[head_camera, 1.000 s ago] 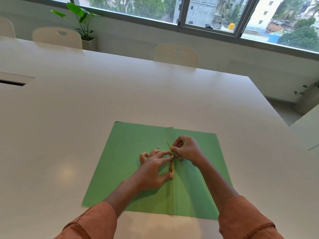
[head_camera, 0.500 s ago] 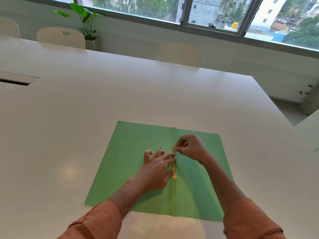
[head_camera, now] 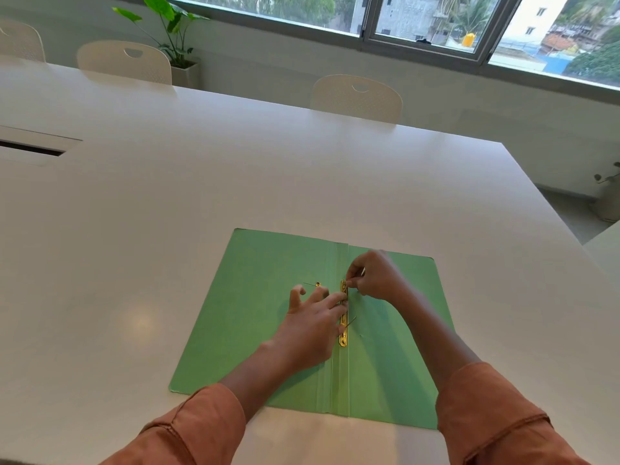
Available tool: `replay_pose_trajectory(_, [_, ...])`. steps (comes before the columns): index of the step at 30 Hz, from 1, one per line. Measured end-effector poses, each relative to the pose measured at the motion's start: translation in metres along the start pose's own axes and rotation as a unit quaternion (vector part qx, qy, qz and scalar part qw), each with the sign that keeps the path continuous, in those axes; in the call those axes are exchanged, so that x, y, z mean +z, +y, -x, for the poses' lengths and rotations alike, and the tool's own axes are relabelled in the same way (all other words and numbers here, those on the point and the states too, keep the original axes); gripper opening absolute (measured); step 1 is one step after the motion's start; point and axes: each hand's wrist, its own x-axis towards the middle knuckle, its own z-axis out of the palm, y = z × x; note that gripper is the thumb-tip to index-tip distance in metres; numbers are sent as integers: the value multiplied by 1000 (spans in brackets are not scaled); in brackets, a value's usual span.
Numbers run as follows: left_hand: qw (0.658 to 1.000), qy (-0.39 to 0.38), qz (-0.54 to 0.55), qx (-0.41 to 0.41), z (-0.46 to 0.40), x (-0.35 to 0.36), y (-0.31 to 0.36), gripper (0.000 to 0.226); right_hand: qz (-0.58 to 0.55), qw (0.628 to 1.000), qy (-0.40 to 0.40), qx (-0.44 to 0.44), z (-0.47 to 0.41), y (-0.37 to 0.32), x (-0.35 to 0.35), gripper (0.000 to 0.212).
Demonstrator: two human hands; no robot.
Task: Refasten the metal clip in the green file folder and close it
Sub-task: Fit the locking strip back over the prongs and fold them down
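The green file folder [head_camera: 261, 330] lies open and flat on the white table [head_camera: 167, 213]. A gold metal clip [head_camera: 343, 335] runs along its spine. My left hand [head_camera: 312, 330] lies spread over the left flap, forefinger and thumb pressing on the clip's middle. My right hand [head_camera: 375, 275] pinches the clip's far end with fingertips closed on it. A thin prong [head_camera: 351, 321] sticks up near my left thumb. A small gold piece [head_camera: 317, 284] lies on the left flap beyond my left fingers.
White chairs [head_camera: 357, 97] stand along the table's far side, with a potted plant [head_camera: 174, 41] by the window. A cable slot [head_camera: 32, 148] sits in the table at the left. The table's right edge [head_camera: 550, 209] runs near the folder.
The upright prong at the clip's far end has been pressed down under my right fingertips. Both hands stay at the spine; the view has shifted slightly.
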Motion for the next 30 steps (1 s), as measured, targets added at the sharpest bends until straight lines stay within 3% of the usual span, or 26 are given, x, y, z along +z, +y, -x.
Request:
replay_pose_trajectory(8, [1000, 2, 8, 2, -1, -1, -3, 42, 76, 997, 5, -24, 1, -9, 1, 13])
replay_pose_trajectory(18, [1000, 11, 8, 4, -2, -3, -2, 41, 75, 996, 7, 48, -1, -23, 0, 11])
replay_pose_trajectory(30, [1000, 18, 0, 13, -2, -2, -1, 45, 207, 975, -40, -76, -12, -34, -4, 20])
